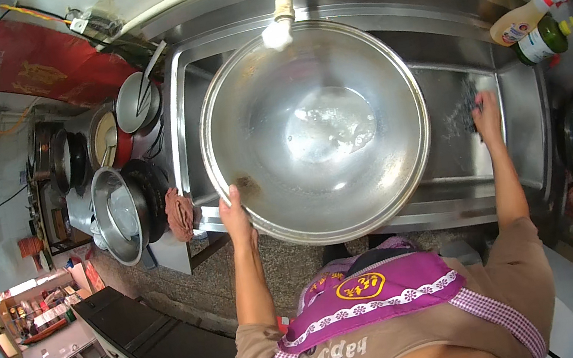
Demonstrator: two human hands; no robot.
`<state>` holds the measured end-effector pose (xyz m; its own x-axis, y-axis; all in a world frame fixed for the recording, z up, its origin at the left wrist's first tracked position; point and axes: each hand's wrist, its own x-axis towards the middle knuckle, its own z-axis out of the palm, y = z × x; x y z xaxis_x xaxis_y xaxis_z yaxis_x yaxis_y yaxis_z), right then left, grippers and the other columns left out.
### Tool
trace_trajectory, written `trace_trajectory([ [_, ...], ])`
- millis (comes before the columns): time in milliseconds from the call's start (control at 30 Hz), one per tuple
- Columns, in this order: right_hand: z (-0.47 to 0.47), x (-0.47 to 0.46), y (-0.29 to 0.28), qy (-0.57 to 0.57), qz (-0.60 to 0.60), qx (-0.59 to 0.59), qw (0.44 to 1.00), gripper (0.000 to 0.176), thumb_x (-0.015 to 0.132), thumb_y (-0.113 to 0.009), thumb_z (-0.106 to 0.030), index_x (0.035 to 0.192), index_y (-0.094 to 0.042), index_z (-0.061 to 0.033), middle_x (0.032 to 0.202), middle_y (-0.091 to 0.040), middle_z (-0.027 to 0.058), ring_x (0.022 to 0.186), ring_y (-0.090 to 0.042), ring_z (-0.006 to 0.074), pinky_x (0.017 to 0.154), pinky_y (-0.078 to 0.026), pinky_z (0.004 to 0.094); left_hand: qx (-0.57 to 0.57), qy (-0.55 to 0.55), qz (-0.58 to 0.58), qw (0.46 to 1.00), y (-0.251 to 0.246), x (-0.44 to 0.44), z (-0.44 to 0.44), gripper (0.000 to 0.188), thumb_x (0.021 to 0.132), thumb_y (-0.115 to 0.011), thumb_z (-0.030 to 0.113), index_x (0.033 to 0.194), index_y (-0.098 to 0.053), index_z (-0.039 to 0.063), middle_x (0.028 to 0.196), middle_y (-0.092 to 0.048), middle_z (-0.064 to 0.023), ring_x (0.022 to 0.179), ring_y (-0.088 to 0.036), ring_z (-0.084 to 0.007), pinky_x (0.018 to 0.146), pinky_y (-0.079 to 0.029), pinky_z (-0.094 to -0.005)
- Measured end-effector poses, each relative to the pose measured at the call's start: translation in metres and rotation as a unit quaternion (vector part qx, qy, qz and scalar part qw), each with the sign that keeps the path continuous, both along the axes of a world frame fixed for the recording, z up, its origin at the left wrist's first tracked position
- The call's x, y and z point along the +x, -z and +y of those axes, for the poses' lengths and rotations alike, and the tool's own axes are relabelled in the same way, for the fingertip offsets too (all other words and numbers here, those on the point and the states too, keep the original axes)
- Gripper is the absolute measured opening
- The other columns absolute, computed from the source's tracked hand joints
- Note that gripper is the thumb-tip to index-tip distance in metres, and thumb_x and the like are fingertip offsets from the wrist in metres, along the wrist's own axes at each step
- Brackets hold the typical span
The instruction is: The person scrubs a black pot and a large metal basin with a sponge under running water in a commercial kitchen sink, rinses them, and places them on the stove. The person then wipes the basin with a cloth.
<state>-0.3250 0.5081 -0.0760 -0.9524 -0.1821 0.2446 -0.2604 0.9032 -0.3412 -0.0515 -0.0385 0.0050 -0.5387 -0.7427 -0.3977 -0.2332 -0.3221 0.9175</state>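
Observation:
A large round stainless steel basin (275,181) rests over the left part of a steel sink (449,163), under a white plastic tap (277,35). Some liquid lies at the basin's bottom, and a brown stain marks its wall near my left hand (236,216). That hand grips the basin's lower left rim with the thumb over the edge. My right hand (487,117) is down in the right part of the sink, its fingers closed around a small dark thing, perhaps a scourer, that is mostly hidden. Wet streaks or foam show on the sink's floor beside it.
Two bottles, a spray bottle (517,26) and a green pump bottle (542,42), stand at the sink's right back corner. Left of the sink are a reddish cloth (180,214), a metal bowl (108,237) and several pans. A dark-topped cabinet (178,345) stands behind on the left.

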Motion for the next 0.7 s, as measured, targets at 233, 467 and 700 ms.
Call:
trace_trajectory([
  [233, -0.245, 0.017, -0.099, -0.275, -0.104, -0.075, 0.953, 0.049, 0.068, -0.058, 0.003, 0.116, -0.051, -0.0064, 0.103, -0.05, 0.0158, 0.094, -0.055, 0.0354, 0.081, -0.046, 0.0434, -0.051, 0.01, -0.021, 0.998, 0.006, 0.001, -0.003, 0.034, 0.097, -0.051, 0.024, 0.118, -0.052, -0.002, 0.105, -0.058, -0.0072, 0.089, -0.05, -0.0135, 0.079, -0.043, -0.0283],
  [467, -0.292, 0.064, -0.012, -0.414, -0.267, 0.109, 0.863, 0.038, 0.078, -0.065, -0.009, 0.113, -0.05, -0.0078, 0.118, -0.045, 0.0193, 0.096, -0.055, 0.0367, 0.083, -0.048, 0.0455, -0.086, -0.017, 0.003, 0.996, 0.007, -0.002, 0.004, 0.028, 0.096, -0.051, 0.022, 0.109, -0.054, -0.002, 0.093, -0.057, -0.0061, 0.082, -0.05, -0.0145, 0.073, -0.043, -0.0301],
  [700, -0.463, 0.115, -0.025, -0.584, 0.02, -0.056, 0.81, 0.052, 0.082, -0.053, -0.006, 0.133, -0.042, -0.0117, 0.125, -0.047, 0.0257, 0.111, -0.048, 0.0411, 0.093, -0.044, 0.0473, -0.178, 0.008, -0.098, 0.979, 0.003, -0.002, 0.004, 0.025, 0.094, -0.053, 0.021, 0.102, -0.056, -0.003, 0.085, -0.06, -0.0108, 0.076, -0.053, -0.0176, 0.07, -0.044, -0.0338],
])
